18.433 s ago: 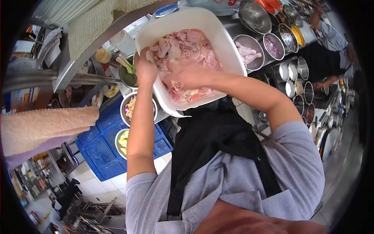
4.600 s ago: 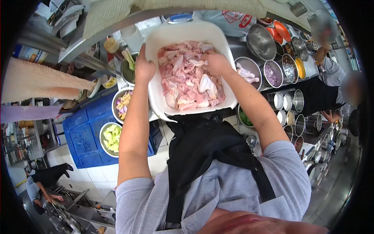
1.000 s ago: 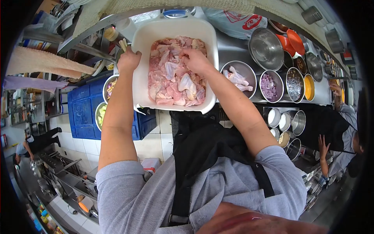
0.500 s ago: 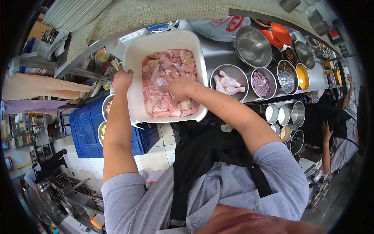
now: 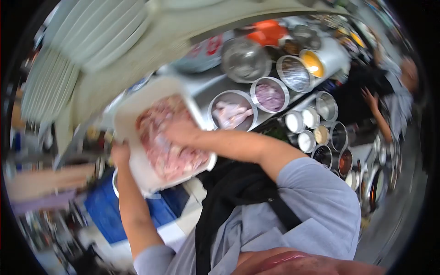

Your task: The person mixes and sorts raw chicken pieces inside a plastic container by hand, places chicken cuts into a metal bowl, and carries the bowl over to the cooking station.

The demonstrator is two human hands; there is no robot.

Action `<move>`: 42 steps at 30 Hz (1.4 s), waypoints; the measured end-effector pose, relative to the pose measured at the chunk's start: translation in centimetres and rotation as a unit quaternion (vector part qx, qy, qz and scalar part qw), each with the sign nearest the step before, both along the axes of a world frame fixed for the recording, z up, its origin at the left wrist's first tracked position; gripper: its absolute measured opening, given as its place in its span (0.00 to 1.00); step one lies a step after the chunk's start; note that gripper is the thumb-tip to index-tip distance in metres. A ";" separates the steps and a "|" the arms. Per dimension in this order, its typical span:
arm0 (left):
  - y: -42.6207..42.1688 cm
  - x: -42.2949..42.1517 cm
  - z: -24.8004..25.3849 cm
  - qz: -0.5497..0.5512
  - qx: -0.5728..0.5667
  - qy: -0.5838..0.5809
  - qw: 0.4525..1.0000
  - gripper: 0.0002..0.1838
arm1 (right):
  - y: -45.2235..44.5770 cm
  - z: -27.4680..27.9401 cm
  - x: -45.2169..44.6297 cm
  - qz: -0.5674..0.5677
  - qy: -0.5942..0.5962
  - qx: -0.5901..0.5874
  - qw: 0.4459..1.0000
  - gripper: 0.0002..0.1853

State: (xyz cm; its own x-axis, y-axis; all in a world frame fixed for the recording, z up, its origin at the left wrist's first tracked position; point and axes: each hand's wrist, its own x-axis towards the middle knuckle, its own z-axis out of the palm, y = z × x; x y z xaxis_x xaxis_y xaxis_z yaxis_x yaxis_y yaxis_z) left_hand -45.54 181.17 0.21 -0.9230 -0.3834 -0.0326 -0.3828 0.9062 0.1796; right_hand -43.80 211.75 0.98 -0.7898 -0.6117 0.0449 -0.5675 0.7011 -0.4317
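Note:
A white tub (image 5: 126, 98) of raw chicken pieces (image 5: 172, 162) lies tilted in front of me, blurred by motion. My left hand (image 5: 120, 153) is at the tub's left rim, its fingers closed around the edge. My right hand (image 5: 182, 131) is down in the chicken; its fingers are smeared and partly hidden among the pieces. Just right of the tub stands a metal bowl with chicken drumsticks (image 5: 231, 114), and beside it a bowl of chopped purple onion (image 5: 270, 96).
A metal colander (image 5: 246, 59), an orange item (image 5: 267, 32) and a yellow-filled pot (image 5: 311, 63) stand on the counter. Stacked plates (image 5: 98, 32) sit on the shelf above. A blue crate (image 5: 103, 208) is at lower left. Another person (image 5: 396, 98) stands at the right.
The view has turned and blurred, so the tub appears lower, further left and more tilted. My right hand remains in the chicken and my left hand at the rim.

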 end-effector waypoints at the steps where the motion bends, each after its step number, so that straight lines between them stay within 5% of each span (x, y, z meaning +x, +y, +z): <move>1: -3.4 -0.9 -4.1 -0.047 -0.021 0.015 0.999 0.36 | 0.0 -0.7 -0.1 0.006 0.045 0.026 0.999 0.12; 3: -0.5 -0.2 -0.6 0.003 0.029 0.004 1.000 0.38 | -0.9 -2.6 -0.3 -0.042 0.025 -0.035 0.998 0.12; 6: -0.1 -0.4 -0.3 0.001 0.023 0.012 1.000 0.36 | 0.3 0.5 -0.2 -0.004 0.205 -0.148 0.968 0.12; 8: 1.2 0.0 1.2 0.006 0.012 -0.004 1.000 0.35 | -0.4 2.0 -0.8 0.043 -0.006 -0.156 0.987 0.15; 11: 0.3 -0.2 0.3 -0.004 0.023 0.002 1.000 0.35 | -3.0 -0.2 -1.6 0.070 0.107 -0.233 0.964 0.12; 15: 0.5 0.3 0.6 -0.016 0.035 0.025 0.999 0.33 | -5.8 -1.3 -1.9 0.059 0.058 -0.151 0.985 0.12; 17: 0.0 -0.1 0.0 -0.020 0.044 0.032 0.998 0.32 | -6.3 -3.7 -1.9 0.016 0.180 -0.129 0.975 0.17; 19: 1.2 0.2 1.0 -0.013 0.051 0.039 0.998 0.31 | -7.8 -8.6 -3.2 -0.040 0.058 0.029 0.997 0.19; 22: 1.1 0.3 1.3 -0.004 0.067 0.037 0.997 0.30 | -7.8 -10.4 -3.9 -0.012 0.057 0.071 0.996 0.19; 30: -0.2 -0.2 -0.5 0.001 0.037 0.029 0.999 0.30 | -4.4 -4.0 -1.4 -0.011 0.070 0.015 0.997 0.15; 42: 1.3 0.6 1.5 0.015 0.040 0.026 0.999 0.28 | -3.9 -3.2 -2.1 -0.005 0.026 -0.003 1.000 0.18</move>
State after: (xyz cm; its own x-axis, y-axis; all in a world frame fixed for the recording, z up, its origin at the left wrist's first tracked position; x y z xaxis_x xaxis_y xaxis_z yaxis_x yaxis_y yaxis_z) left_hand -44.97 182.46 1.69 -0.9124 -0.4089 -0.0160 -0.3975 0.8763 0.2721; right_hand -45.91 207.90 -2.26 -0.7930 -0.6028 0.0888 -0.5815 0.7052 -0.4056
